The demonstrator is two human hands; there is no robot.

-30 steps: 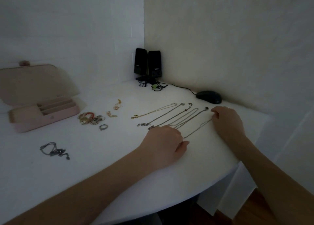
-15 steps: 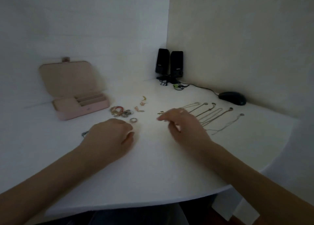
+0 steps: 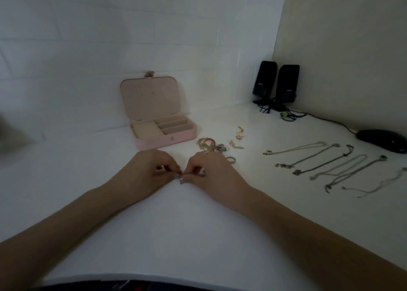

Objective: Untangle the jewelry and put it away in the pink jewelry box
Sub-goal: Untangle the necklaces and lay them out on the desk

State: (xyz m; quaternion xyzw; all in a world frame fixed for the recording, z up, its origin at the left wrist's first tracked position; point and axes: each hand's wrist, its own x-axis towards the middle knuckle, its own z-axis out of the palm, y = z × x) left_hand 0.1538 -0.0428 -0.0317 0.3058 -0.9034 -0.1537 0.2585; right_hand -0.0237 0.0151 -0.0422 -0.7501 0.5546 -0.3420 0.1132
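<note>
Tabletop [image 3: 198,235], white and curved at its near edge, carries everything in the scene. Pink jewelry box [image 3: 164,134], lid raised against the wall, stands just beyond the pinch point and slightly to its left, its compartments open to view. Two black speakers [image 3: 276,85] occupy the far corner, with a dark mouse [image 3: 382,140] well to the right of the grip. Six necklaces [image 3: 330,165] lie straightened in a row to the right of the grip, apart from both hands. A cluster of bracelets and rings [image 3: 211,145] lies just beyond the right hand, and a single ring [image 3: 231,159] sits just beside that hand's knuckles.

Left hand [image 3: 146,169] and right hand [image 3: 211,172] meet fingertip to fingertip, each pinched narrowly on a small tangled piece [image 3: 181,177] held low over the table; its form is too small and dim to tell. Half a second ago the hands were apart, the right one nearer the necklaces; they have since closed together in front of the box, and the view has swung left.
</note>
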